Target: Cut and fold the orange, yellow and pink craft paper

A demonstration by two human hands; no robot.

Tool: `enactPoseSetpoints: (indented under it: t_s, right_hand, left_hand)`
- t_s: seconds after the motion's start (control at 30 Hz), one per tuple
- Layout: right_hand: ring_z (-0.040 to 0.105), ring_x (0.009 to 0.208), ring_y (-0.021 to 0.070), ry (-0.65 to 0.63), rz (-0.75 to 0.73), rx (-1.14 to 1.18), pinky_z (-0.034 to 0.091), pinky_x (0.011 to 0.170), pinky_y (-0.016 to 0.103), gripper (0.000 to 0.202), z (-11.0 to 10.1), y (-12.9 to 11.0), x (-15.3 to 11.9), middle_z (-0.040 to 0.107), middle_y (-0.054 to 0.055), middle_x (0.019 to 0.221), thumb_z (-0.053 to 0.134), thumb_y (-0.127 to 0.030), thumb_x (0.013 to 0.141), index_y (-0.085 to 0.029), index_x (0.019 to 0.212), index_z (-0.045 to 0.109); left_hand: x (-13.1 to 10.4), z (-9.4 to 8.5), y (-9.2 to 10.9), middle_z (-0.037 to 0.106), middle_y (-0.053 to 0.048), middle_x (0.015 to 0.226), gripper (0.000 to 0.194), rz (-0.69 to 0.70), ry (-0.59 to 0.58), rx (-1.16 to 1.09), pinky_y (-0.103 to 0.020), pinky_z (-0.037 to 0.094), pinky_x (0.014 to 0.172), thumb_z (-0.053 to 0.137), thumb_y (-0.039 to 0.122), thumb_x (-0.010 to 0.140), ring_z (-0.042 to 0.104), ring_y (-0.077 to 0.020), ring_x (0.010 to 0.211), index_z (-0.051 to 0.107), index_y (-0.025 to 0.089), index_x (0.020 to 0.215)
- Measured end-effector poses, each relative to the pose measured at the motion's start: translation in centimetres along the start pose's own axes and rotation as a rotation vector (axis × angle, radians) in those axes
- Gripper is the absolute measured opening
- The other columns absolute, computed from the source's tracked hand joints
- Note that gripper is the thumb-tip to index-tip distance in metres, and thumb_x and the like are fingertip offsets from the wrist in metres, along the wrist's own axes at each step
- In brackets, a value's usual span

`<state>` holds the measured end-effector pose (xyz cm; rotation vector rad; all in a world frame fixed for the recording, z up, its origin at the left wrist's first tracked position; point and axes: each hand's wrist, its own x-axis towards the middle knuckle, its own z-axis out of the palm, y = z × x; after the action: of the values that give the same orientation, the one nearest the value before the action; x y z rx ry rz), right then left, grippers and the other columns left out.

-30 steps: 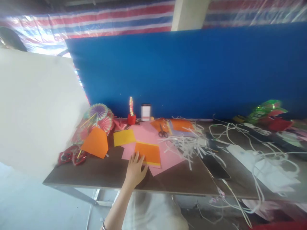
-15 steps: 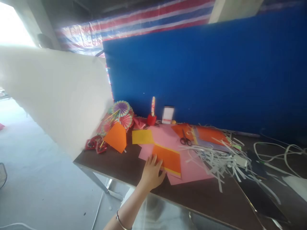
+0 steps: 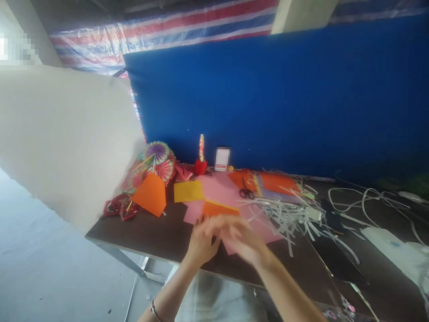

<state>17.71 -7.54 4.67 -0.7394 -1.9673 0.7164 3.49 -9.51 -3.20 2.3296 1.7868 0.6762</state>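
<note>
An orange sheet of paper with yellow strips along its edges (image 3: 221,208) lies on pink paper (image 3: 221,188) near the table's front. My left hand (image 3: 202,245), with a bangle at the wrist, rests at the orange sheet's left edge, fingers stretched out and partly covered. Across the sheet reaches my right hand (image 3: 237,237), smeared by motion, so its fingers cannot be made out. It overlaps the left fingertips in view; whether they touch I cannot tell. A yellow sheet (image 3: 188,191) and black scissors (image 3: 246,192) lie just behind.
A folded orange paper piece (image 3: 150,195) and paper fans (image 3: 157,154) sit at the left. Cut white paper strips (image 3: 284,214) are heaped at the right, beside a dark flat panel (image 3: 338,259) and white cables (image 3: 362,199). A blue board (image 3: 268,103) stands behind the table.
My right hand has come into view from the lower right and now covers much of the orange sheet. My left hand stays at the sheet's left edge. The view has shifted to the right.
</note>
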Motion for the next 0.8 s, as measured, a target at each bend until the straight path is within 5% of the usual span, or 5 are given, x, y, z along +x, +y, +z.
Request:
enactPoseSetpoints:
  t_s: [0.13, 0.27, 0.47, 0.63, 0.8]
  right_hand:
    - [0.058, 0.097, 0.0226, 0.094, 0.143, -0.447, 0.045, 0.087, 0.04, 0.026, -1.7, 7.2, 3.3, 0.063, 0.009, 0.102, 0.047, -0.036, 0.084, -0.02, 0.099, 0.062]
    - [0.058, 0.094, 0.0253, 0.159, 0.197, -0.62, 0.041, 0.087, 0.042, 0.022, -2.0, 12.7, 1.9, 0.065, 0.011, 0.094, 0.046, -0.028, 0.08, -0.017, 0.09, 0.063]
    - [0.055, 0.093, 0.0267, 0.094, 0.246, -0.872, 0.035, 0.087, 0.043, 0.023, -1.8, 12.9, -0.2, 0.064, 0.009, 0.091, 0.052, -0.038, 0.078, -0.019, 0.085, 0.062]
    - [0.052, 0.09, 0.0257, 0.098, 0.307, -0.847, 0.034, 0.084, 0.041, 0.026, -1.7, 13.3, -0.1, 0.061, 0.008, 0.087, 0.052, -0.044, 0.078, -0.019, 0.074, 0.06]
    - [0.051, 0.095, 0.0268, 0.102, 0.306, -0.836, 0.032, 0.085, 0.042, 0.03, -1.7, 13.9, -0.3, 0.061, 0.009, 0.097, 0.051, -0.045, 0.079, -0.019, 0.092, 0.059]
  left_hand:
    - [0.0, -0.1, 0.3, 0.04, -0.014, 0.139, 0.045, -0.002, 0.019, 0.021, -0.05, 0.028, 0.107, 0.045, 0.034, 0.084, 0.03, -0.0322, 0.132, 0.048, 0.019, 0.126]
    - [0.1, 0.4, 0.2, 0.04, -0.013, 0.139, 0.043, 0.017, 0.023, 0.046, -0.051, 0.028, 0.106, 0.043, 0.033, 0.086, 0.029, -0.0316, 0.132, 0.048, 0.021, 0.127]
    - [-0.3, 1.0, -0.1, 0.033, -0.017, 0.143, 0.044, 0.024, 0.059, 0.1, -0.057, 0.028, 0.102, 0.039, 0.035, 0.088, 0.022, -0.0356, 0.134, 0.046, 0.021, 0.129]
    - [-0.7, 1.2, -0.2, 0.031, -0.019, 0.143, 0.045, 0.04, 0.031, 0.103, -0.057, 0.027, 0.101, 0.038, 0.035, 0.089, 0.022, -0.0384, 0.134, 0.044, 0.021, 0.131]
    - [2.6, 0.2, -0.9, 0.042, -0.018, 0.134, 0.041, -0.017, -0.019, 0.079, -0.056, 0.03, 0.099, 0.049, 0.033, 0.082, 0.036, -0.0379, 0.126, 0.052, 0.02, 0.121]
